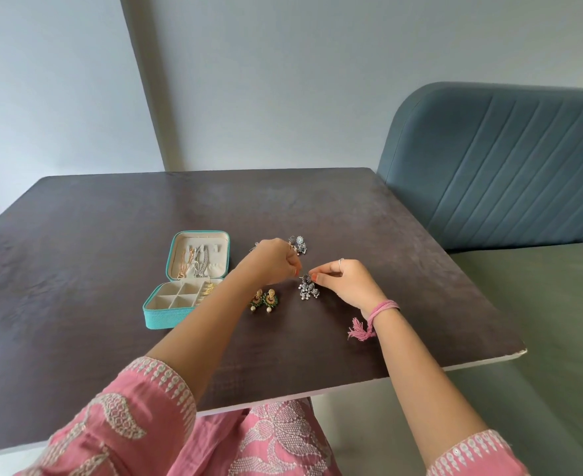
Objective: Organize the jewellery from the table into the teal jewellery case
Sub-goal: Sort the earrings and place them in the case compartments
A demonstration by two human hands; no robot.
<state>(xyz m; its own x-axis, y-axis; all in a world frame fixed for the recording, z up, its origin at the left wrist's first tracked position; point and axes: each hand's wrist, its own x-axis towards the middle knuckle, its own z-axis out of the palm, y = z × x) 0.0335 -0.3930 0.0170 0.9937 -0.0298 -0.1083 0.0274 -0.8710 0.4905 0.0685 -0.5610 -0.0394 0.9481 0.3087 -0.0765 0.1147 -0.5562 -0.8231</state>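
Step in hand: one silver earring is being readied for the case; both hands meet over it at the middle of the table, probably working its post or back piece, which is too small to make out.
Right hand: grip pinched, thumb and forefinger closed on the top of the silver earring, whose cluster of drops hangs down to the table.
Left hand: fingers curled, tips pinching something tiny at the earring's post; what exactly cannot be told.
Teal jewellery case: open, left of the hands; chains hang in the raised lid, a gold piece sits in the ring rolls, the square compartments look vacant.
Still on the table: a green-and-gold earring pair just beside the case, a second silver cluster beyond the left hand.
Next move calls for: keeping the pinch firm, lifting the earring leftward and setting it in a free compartment without snagging the chains.
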